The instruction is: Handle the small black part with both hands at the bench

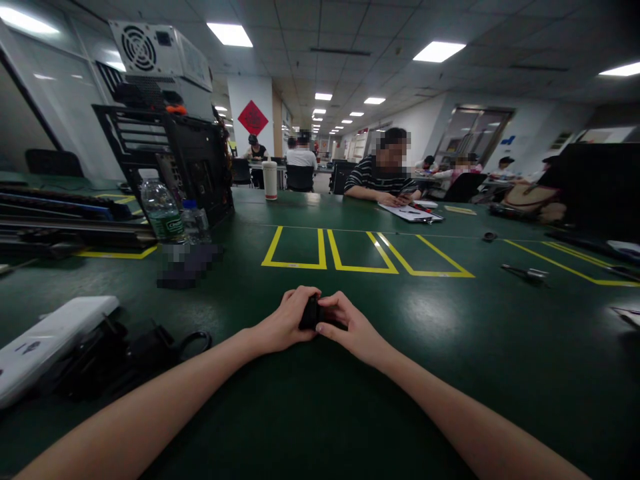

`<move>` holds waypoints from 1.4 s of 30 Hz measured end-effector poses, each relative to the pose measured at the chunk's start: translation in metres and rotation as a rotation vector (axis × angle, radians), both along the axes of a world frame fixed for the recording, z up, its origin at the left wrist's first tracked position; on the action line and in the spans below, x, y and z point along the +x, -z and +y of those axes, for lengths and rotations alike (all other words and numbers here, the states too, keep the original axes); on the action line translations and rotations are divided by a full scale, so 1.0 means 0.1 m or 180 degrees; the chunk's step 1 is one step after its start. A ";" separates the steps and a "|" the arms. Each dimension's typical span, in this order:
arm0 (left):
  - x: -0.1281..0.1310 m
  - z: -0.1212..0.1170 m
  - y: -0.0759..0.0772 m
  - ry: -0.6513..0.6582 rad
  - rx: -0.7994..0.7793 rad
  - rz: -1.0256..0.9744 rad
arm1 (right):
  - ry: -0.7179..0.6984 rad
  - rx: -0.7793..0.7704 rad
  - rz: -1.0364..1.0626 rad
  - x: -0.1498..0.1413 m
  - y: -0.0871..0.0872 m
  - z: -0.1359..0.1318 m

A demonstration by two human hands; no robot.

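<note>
A small black block-shaped object is between my two hands, low over the green table. My left hand wraps round its left side, with the thumb along the near edge. From the right, my right hand meets it with bent fingers, the fingertips and thumb at its right side. The fingers cover much of the object, and its exact kind cannot be made out. Beyond the hands, yellow tape outlines mark the tabletop.
On the left lie a white power strip and black cables. Behind them stand a water bottle and an open computer case. A screwdriver-like tool lies right. Across the table, a person sits near a clipboard.
</note>
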State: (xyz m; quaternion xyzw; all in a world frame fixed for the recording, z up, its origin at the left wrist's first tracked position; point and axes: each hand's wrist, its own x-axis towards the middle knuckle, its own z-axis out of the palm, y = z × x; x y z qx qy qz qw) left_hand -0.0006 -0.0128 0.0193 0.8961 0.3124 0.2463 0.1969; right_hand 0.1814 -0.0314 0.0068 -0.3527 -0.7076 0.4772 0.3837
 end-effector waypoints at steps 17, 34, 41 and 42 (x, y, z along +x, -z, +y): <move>0.00 0.00 0.02 -0.0019 -0.0048 -0.0063 | 0.0065 -0.0011 -0.0182 0.01 0.05 0.03; 0.00 -0.01 0.00 0.0007 -0.0028 -0.0046 | 0.0130 -0.0027 -0.0232 0.00 0.02 0.05; -0.01 0.00 0.01 0.0002 -0.0052 -0.0060 | 0.0078 0.0153 -0.0147 -0.01 0.01 0.00; -0.01 0.00 0.01 0.0008 -0.0034 -0.0070 | 0.0088 0.0117 -0.0110 -0.01 0.01 0.00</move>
